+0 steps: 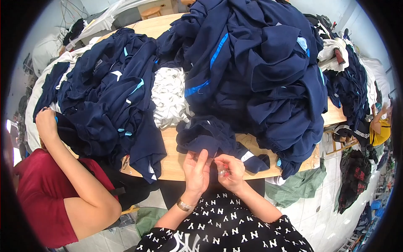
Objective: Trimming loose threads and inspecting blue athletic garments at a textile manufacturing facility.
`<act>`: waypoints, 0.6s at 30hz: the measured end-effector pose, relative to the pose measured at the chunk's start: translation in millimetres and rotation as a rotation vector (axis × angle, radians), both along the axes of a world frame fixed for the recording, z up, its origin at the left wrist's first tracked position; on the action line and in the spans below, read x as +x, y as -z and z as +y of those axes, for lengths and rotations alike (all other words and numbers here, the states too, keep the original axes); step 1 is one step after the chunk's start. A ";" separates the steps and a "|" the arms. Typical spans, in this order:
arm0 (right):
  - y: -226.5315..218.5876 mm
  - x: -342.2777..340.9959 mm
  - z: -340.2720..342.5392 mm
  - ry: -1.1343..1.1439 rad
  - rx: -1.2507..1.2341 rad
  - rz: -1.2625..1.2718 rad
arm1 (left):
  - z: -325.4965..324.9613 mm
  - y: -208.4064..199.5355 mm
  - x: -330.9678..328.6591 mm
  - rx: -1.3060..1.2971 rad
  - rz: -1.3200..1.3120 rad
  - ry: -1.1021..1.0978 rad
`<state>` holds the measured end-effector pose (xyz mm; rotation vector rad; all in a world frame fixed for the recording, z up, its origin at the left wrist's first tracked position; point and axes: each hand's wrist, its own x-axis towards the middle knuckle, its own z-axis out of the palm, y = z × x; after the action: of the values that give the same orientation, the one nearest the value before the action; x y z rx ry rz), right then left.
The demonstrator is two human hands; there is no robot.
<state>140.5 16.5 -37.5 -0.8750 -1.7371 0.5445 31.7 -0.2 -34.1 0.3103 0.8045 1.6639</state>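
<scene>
At the table's near edge my left hand [197, 171] pinches the edge of a navy garment [205, 143] between thumb and fingers. The garment lies bunched on the wood, with a white patch on its right part. Close beside it, my right hand [230, 170] is closed around a small tool with red parts [226, 171], mostly hidden by the fingers. Its fingertips meet the cloth edge next to my left thumb. I cannot make out the tool's tip.
A tall heap of navy garments [277, 59] fills the table's far right. Another navy pile [105, 80] lies left, with white strips [168, 96] between them. A person in a dark red shirt [46, 201] works at my left. Green cloth [296, 185] lies on the floor.
</scene>
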 end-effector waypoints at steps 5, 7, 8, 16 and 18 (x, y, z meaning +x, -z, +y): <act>-4.6 5.1 -8.7 0.040 -0.283 0.134 | 2.8 1.0 -5.2 -0.016 -0.071 0.027; -1.0 11.2 -0.2 -0.038 -0.277 0.122 | 2.7 0.6 -6.2 -0.006 -0.082 0.038; -1.9 14.0 1.2 -0.045 -0.315 0.079 | 2.6 0.2 -6.3 -0.013 -0.074 0.034; 6.1 21.4 2.8 0.007 -0.294 -0.169 | 2.3 1.2 -5.7 -0.014 -0.016 0.017; 2.2 19.6 4.8 0.006 -0.259 -0.192 | 1.9 1.4 -4.7 -0.013 0.002 0.007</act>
<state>160.1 21.2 -39.8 -1.1455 -1.8628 0.7119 27.0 1.7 -35.6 0.3049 0.8151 1.6516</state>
